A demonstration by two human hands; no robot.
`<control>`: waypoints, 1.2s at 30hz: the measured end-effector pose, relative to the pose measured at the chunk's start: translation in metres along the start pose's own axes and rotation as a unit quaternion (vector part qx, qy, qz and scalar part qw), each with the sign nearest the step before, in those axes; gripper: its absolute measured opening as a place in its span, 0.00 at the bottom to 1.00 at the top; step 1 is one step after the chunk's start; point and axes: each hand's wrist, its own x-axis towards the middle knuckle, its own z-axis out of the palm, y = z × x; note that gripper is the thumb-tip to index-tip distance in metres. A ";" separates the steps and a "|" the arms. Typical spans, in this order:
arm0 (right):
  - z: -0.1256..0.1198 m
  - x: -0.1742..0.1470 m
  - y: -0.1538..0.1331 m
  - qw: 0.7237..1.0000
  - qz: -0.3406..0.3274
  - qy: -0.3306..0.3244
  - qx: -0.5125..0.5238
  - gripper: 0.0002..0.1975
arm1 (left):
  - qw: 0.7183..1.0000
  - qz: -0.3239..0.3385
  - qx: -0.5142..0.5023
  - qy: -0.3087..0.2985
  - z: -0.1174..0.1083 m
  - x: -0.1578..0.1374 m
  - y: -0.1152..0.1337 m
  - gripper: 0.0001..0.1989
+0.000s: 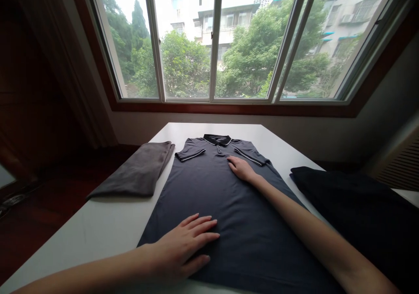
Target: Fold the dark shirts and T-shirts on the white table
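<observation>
A dark grey-blue polo shirt point(203, 185) lies spread front side up, its black collar point(217, 139) toward the window. Both short sleeves are folded inward over the chest and carry white-striped cuffs. My left hand point(186, 243) rests flat on the lower part of the shirt, fingers spread, holding nothing. Higher up, my right hand point(241, 168) lies on the chest just below the button placket, near the right-hand sleeve. Its fingers are stretched out on the fabric and hold nothing.
Folded grey-brown cloth point(134, 171) lies on the left side of the white table point(81, 228). A dark folded garment point(353, 211) covers the right side. Beyond the table's far edge is a wall with a wide sliding window point(212, 45). A curtain point(72, 67) hangs at the left.
</observation>
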 end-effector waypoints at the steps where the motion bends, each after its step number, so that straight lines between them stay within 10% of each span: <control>1: -0.001 -0.001 0.001 1.000 0.000 0.000 -0.001 0.22 | 1.000 0.001 -0.002 -0.002 0.000 -0.003 0.000 0.27; 6: -0.002 -0.003 -0.001 1.000 -0.001 0.010 -0.002 0.22 | 1.000 -0.018 -0.007 0.019 -0.027 -0.012 -0.003 0.18; 15: -0.006 -0.009 -0.003 0.999 -0.002 0.034 0.015 0.19 | 0.918 -0.371 0.135 0.035 -0.092 -0.047 -0.037 0.18; 36: -0.022 -0.024 0.022 0.962 0.218 0.084 -0.143 0.15 | 0.912 -0.399 0.038 -0.088 -0.084 -0.047 -0.036 0.23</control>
